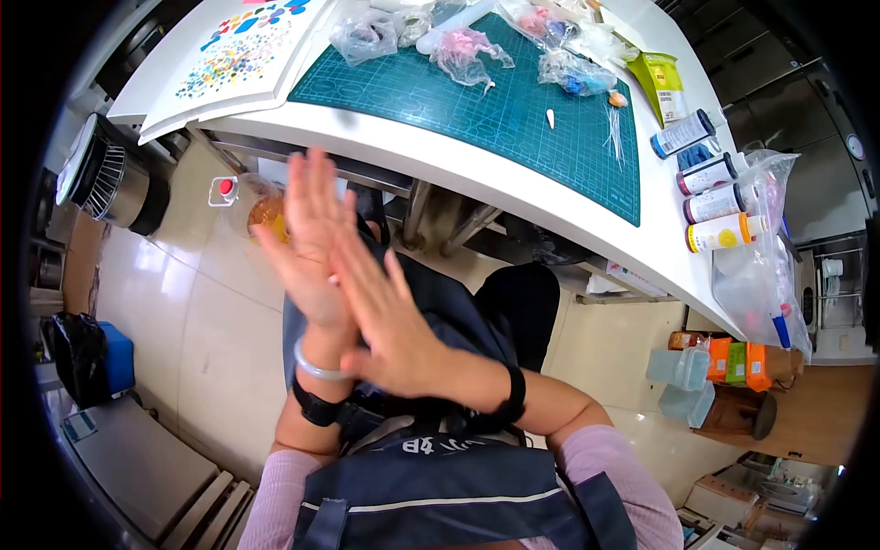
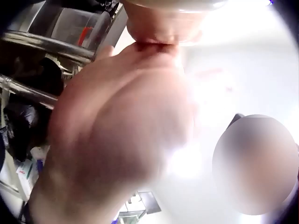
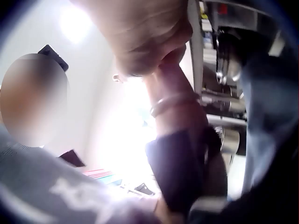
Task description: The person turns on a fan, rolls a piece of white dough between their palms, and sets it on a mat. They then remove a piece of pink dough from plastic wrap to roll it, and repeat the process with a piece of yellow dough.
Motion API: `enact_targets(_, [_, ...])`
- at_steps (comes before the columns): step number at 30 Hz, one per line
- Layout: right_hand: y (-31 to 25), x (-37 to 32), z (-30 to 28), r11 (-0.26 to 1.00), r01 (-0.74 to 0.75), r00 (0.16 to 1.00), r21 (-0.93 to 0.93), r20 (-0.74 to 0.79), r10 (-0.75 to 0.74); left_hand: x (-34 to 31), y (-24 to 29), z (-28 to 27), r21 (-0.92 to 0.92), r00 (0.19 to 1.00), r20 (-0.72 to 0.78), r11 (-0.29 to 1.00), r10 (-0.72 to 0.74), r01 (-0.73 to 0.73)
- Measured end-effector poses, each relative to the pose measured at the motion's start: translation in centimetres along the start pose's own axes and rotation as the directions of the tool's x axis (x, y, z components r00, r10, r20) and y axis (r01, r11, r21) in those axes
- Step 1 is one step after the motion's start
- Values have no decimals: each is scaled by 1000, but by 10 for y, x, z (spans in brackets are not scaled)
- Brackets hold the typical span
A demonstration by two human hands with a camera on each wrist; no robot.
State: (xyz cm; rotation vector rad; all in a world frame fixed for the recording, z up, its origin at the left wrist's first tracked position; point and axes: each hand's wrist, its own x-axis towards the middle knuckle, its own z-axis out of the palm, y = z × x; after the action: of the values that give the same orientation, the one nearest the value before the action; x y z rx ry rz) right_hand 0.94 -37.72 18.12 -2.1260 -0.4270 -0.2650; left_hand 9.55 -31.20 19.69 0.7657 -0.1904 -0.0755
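The left hand (image 1: 316, 247) and the right hand (image 1: 390, 321) meet over the lap, on the near side of the table (image 1: 665, 247), the right laid slantwise across the left palm. Both have their fingers out long and fairly straight, the left's spread a little, and neither curls round anything that shows; whether a small piece lies between the palms I cannot tell. The step in hand looks like pressing or rubbing palm on palm, perhaps to shape something soft. The next move, I judge, calls for even pressure, then parting the palms to check what lies between. Ahead, the green cutting mat (image 1: 385, 92) bears a small white cone (image 1: 550, 118), an orange lump (image 1: 617, 98), thin white strands (image 1: 614, 137) and a plastic bag with pink contents (image 1: 466, 50); bottles (image 1: 713, 233) stand or lie along the right side. Only the head view shows that layout and the full run of fingers. The wrist views give the contact from below: the left wrist's shows the blurred heel of the right hand close up, the right wrist's the bangle (image 3: 175, 102) and dark wristband (image 3: 175, 172) on the left arm.
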Motion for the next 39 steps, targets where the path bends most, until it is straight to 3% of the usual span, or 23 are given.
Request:
enact_targets(2, [13,11,-9,997,-5,998,-74,-58,1,-16,-10,9,-75,997,24,994,-79,80])
enact_targets(5, [-3,0,-5,1000,-16,998,-15,-55,15,-7,2,5,-29,997,35,997,-64,65])
enact_targets(7, [-10,-11,-2,995,12,996,-102,89,-3,8,5,-6,-243,998,-57,970,-1,-13])
enact_targets(8, [-7,-9,0,983,4,996,-185,91,13,10,2,-9,-285,999,-54,959,-1,-14])
enact_targets(10, [7,6,-2,980,11,998,-200,-61,-24,-7,-6,-1,-273,995,68,958,-68,85])
enact_targets(12, [9,13,-12,970,-1,996,-241,-85,-20,-14,-10,2,-402,982,121,897,-146,183])
enact_targets(14, [-4,3,-7,976,1,998,-216,-66,-15,-9,-3,-2,-438,988,106,886,-116,151])
enact_targets(16, [-15,-10,-4,971,43,994,-236,105,-18,4,1,-12,-462,995,50,881,-89,102])
enact_targets(18, [-13,-9,-1,963,54,993,-263,118,-23,1,0,-16,-486,997,-9,871,-82,67])
enact_targets(20, [0,4,-6,896,43,999,-441,-6,-51,-8,-5,-8,-558,975,159,800,-158,221])
enact_targets(21, [1,11,-9,902,30,997,-431,-54,-59,-12,-4,-5,-644,949,257,700,-181,308])
enact_targets(22, [2,13,-12,902,33,997,-430,-51,-61,-10,-3,-5,-645,950,255,701,-178,304])
enact_targets(24, [3,13,-16,960,43,992,-276,-104,-75,-7,-3,-7,-753,928,341,547,-152,366])
enact_targets(29, [1,9,-17,932,67,989,-355,-99,-109,-9,3,-5,-745,940,306,577,-151,335])
enact_targets(32, [-2,6,-6,896,35,998,-442,-37,-57,-8,5,-8,-655,944,292,688,-152,313])
enact_targets(34, [-14,-5,-3,897,86,991,-434,131,-32,0,9,-19,-700,968,245,680,-60,220])
enact_targets(35, [-15,-9,1,906,98,990,-412,130,-48,2,13,-18,-589,984,173,798,-30,128])
enact_targets(38, [-8,5,-2,908,80,996,-412,-3,-90,-5,6,-12,-628,976,207,755,-72,189])
enact_targets(39, [-3,14,-4,906,83,990,-414,-68,-122,-12,5,-3,-543,973,194,812,-126,214])
